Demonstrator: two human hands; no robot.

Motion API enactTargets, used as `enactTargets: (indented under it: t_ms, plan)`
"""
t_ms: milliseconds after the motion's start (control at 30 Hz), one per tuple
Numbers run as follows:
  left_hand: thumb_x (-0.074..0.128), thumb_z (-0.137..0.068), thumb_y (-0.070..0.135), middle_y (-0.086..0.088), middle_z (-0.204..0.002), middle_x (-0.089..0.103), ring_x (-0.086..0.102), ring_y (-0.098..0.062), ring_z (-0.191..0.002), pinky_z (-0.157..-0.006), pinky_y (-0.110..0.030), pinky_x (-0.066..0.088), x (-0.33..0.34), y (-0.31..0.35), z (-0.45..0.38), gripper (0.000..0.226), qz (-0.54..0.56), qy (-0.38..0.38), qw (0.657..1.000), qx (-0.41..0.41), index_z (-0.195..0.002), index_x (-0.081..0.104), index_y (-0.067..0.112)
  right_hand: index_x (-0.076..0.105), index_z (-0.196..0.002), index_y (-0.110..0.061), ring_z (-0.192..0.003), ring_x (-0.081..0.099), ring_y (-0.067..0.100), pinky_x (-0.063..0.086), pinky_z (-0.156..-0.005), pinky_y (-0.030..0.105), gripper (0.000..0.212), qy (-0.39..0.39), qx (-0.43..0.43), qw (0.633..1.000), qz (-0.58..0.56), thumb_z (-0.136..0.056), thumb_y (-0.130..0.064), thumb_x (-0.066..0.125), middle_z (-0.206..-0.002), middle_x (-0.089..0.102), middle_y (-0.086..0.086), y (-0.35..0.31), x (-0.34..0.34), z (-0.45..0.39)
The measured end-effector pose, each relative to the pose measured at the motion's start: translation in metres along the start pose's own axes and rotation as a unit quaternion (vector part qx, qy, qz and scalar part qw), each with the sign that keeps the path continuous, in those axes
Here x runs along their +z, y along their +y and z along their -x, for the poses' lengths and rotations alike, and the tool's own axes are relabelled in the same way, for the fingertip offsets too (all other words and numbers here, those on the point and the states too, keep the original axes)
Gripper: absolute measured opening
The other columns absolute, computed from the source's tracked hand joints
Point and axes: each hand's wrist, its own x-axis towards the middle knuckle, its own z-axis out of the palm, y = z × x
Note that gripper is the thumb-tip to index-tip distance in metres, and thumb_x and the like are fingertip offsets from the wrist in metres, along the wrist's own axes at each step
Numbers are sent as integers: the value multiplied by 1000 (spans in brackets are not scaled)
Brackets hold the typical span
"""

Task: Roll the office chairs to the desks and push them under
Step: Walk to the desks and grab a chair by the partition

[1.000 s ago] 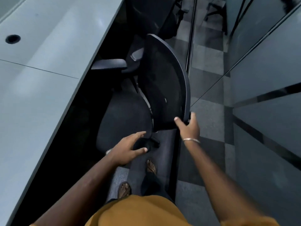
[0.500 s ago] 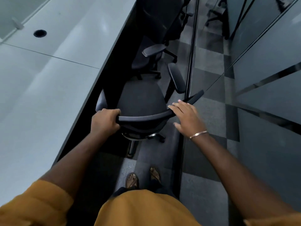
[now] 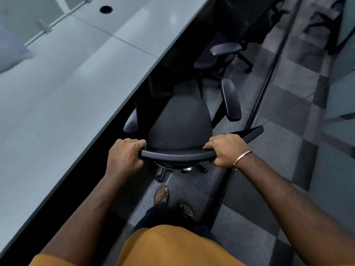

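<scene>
A long pale grey laminate worktop (image 3: 63, 89) fills the left side and runs away to the far right, with a round black cable hole (image 3: 106, 9) near its far end. To the right lies a floor of grey and dark checkered carpet tiles (image 3: 284, 150), crossed by a dark glossy strip (image 3: 269, 73) running near to far.

Between the two stands a black office chair with a padded fabric seat (image 3: 180, 121), just beside the worktop edge, its seat facing the far end. Its left armrest (image 3: 131, 121) lies partly beneath the worktop edge; its right armrest (image 3: 230, 99) stands out over the floor. The chair's castor base (image 3: 172, 170) shows below the backrest. Farther off, a second dark office chair (image 3: 221, 54) sits close to the same worktop edge.

The person's left hand (image 3: 124, 156) grips the left end of the curved top rim of the backrest (image 3: 178, 155), fingers curled over it. The right hand (image 3: 226, 150), a thin metal bangle (image 3: 242, 158) on its wrist, grips the rim towards the right, fingers wrapped over the top. Two sandalled feet (image 3: 161, 194) stand on the floor just near of the chair, below a mustard-yellow garment (image 3: 172, 246).
</scene>
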Motion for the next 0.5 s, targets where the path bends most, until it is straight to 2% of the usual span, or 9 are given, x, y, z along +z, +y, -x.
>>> enactTargets:
  t_ms: [133,233,500]
  plan:
    - [64,-61,15,6,-68,60,60,-26,-72,-61,-33,29,11,12,47,21,-13,9,998,-60,-76,54,23,71,-95,-35,-89,67,16,51,-64,34,31,6,-66,997,42,-69,-50,63,-89,62,-10,-8,7,5]
    - [66,-61,12,6,-68,59,60,-27,-70,-61,-32,28,16,22,73,22,-24,13,994,-106,-77,56,23,72,-82,-30,-79,66,20,48,-62,33,23,38,-85,994,51,-64,-44,67,-79,61,-7,-21,9,10]
    - [69,-50,14,4,-65,58,61,-29,-66,-59,-35,42,18,15,166,29,-22,6,983,-182,-73,53,23,69,-79,-28,-76,64,20,48,-62,34,22,41,-184,979,80,-66,-44,62,-77,59,-7,-75,6,15]
